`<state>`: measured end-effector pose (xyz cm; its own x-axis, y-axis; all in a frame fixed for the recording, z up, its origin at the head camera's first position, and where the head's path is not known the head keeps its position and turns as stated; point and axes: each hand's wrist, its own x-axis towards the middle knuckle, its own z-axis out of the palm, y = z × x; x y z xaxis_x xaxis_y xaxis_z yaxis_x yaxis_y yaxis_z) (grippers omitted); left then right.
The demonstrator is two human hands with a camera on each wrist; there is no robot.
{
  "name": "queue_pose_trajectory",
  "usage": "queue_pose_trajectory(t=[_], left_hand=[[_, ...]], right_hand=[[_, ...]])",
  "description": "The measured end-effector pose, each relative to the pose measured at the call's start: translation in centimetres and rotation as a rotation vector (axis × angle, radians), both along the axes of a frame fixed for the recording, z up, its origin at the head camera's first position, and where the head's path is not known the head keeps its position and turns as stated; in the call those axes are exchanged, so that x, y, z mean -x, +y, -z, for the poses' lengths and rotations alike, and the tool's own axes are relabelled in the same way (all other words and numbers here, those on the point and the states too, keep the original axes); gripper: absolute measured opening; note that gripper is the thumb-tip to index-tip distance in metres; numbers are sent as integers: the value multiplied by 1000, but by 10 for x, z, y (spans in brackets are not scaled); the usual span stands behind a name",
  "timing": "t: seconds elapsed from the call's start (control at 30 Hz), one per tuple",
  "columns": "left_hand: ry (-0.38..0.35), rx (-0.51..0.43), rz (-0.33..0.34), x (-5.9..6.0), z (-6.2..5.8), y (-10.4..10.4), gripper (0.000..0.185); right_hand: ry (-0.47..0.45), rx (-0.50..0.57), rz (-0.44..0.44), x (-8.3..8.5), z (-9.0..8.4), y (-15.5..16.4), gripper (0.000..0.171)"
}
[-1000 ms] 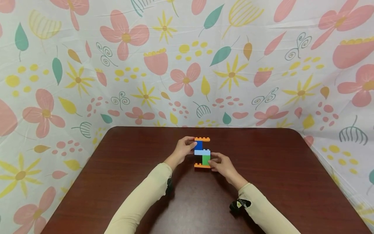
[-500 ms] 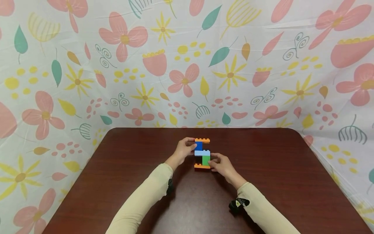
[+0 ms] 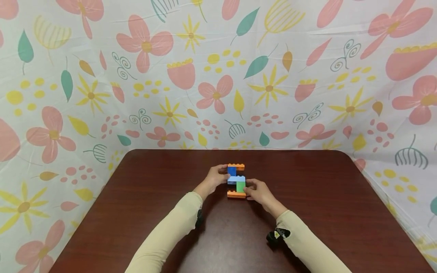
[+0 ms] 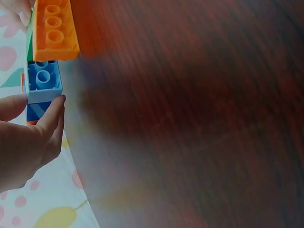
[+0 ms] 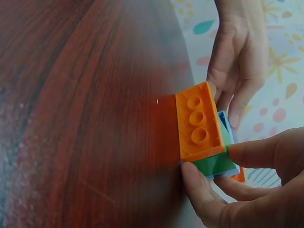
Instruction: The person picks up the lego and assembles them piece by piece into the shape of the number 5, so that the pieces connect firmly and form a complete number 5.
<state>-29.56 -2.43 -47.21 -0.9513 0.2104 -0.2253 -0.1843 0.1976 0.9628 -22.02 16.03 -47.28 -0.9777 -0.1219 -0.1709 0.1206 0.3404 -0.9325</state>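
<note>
No writing, label, brand, number or sign can be read on the brick stack [image 3: 236, 181], the table [image 3: 324, 197] or the flowered cloth [image 3: 102, 76] behind it.

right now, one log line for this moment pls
left hand: grips dark blue brick | right hand: pinches green brick | brick stack: held over table
</note>
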Motion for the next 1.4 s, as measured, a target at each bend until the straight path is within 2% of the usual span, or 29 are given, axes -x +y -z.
queue_pose_trajectory(t=[0.33,0.6,1.07,1.4], left_hand=[[-35,-4,4,-2,2,3,50],[-33,39,15,-2,6,1,51],[-58,27,5,0,6,1,50],[-28,51,-22,-3,6,2,47]], right_hand=[[-40,-21,10,4,2,1,44],[-66,-22,19,9,3,2,43],[-65,-45,10,12,4,2,43],[-66,-76,13,14,6,1,42]])
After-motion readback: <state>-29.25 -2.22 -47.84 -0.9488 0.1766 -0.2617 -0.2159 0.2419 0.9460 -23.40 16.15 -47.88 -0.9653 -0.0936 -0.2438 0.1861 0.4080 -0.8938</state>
